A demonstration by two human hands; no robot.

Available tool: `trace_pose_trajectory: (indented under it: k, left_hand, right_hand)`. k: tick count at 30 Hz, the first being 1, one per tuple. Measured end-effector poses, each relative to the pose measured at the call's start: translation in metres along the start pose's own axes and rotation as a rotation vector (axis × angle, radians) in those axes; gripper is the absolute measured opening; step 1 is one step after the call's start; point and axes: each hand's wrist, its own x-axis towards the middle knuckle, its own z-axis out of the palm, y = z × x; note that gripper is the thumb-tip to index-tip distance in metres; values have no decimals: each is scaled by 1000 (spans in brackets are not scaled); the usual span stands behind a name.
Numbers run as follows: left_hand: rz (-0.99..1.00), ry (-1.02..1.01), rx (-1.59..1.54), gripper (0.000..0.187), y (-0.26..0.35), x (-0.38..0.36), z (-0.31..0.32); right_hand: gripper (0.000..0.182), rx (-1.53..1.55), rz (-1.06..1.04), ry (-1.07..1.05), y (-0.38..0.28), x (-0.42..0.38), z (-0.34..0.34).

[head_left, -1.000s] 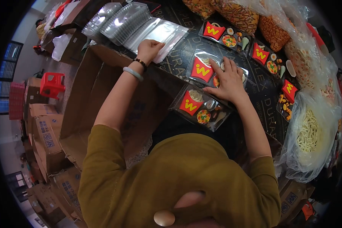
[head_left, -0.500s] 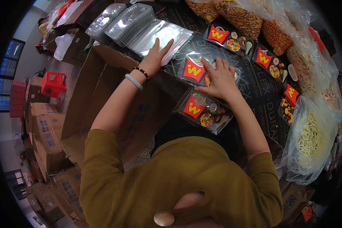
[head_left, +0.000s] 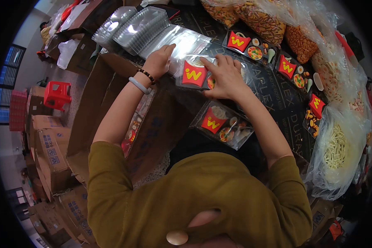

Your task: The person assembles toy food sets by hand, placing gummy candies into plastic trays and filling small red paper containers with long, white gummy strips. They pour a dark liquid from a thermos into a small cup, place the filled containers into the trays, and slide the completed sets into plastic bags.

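Note:
My right hand [head_left: 227, 78] spans a clear plastic tray [head_left: 181, 82], its fingers over the top and the thumb at the near edge. Inside the tray is a red fries box [head_left: 193, 74] with a yellow mark, beside small toy foods partly hidden by the hand. At the tray's left, my left hand [head_left: 157, 62] has its fingers bent at the edge of the clear plastic bags [head_left: 194, 38]; its thumb is hard to see. Closer to my body, a second filled package [head_left: 223, 125] rests at the table edge.
Stacked clear trays [head_left: 142, 29] stand behind the bags. More filled trays [head_left: 250, 45] lie at the back right. Bags of small pieces [head_left: 260, 20] and a bag of pale sticks [head_left: 337, 144] line the right. An open carton [head_left: 91, 111] stands left, near a red stool [head_left: 58, 95].
My right hand has slid the filled tray left towards the bags. My left hand has drawn back slightly and its spread fingers have bent. Packed items now show inside the carton.

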Motion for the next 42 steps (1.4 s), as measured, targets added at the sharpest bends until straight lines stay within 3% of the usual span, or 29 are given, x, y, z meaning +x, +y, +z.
trace_pose_trajectory:
  k: [3,6,7,12,16,19,21,24,25,29,30,31,33,36,37,39,40,42]
  left_hand:
    - [100,-12,-28,57,-1,5,-1]
    - [155,-290,-106,76,1,5,-15]
    - [265,-300,-110,84,-7,4,-8]
    - [50,-482,70,90,48,10,-11]
    - [32,-406,73,95,48,11,4]
    - [-12,-462,74,95,56,9,-6]
    - [-21,-494,74,95,65,12,-9]
    - [39,-413,37,92,82,13,-1]
    - [80,-383,25,84,89,14,0]
    - [238,-265,-286,80,135,12,4]
    - [279,-258,-296,81,149,10,8]
    - [175,-467,-336,78,177,14,-17]
    - [397,-239,-432,70,194,-1,8]
    - [456,-341,-395,71,201,2,-31]
    - [484,-405,-383,72,199,5,-50]
    - [596,-291,-475,73,200,9,-90]
    - [543,-230,-576,70,199,11,-116]
    - [318,-97,-810,71,200,15,-159]
  right_hand:
    - [93,-38,15,-25,-6,25,12]
    - [94,-64,127,-77,-7,44,21]
    - [95,-72,161,-87,-5,48,25]
    - [102,-95,316,-107,-26,60,35]
    - [111,-61,235,127,-16,44,35]
    - [97,-34,419,120,15,5,3]
    - [78,189,556,-10,37,-19,8]
    - [57,1171,830,147,38,-39,15]
    - [44,1358,845,156,33,-42,6]
    - [40,1635,789,-77,36,-56,9]
    - [41,1695,815,7,31,-57,11]
    - [43,1754,838,91,22,-57,15]
    - [51,1960,820,207,10,-61,17]
    - [53,707,505,408,49,-78,35]
    - [58,693,575,475,29,-73,-8]
    - [53,869,380,357,13,-71,-72]
    - [33,924,222,329,11,-73,-86]
    - [14,1146,128,477,-16,-67,-121]
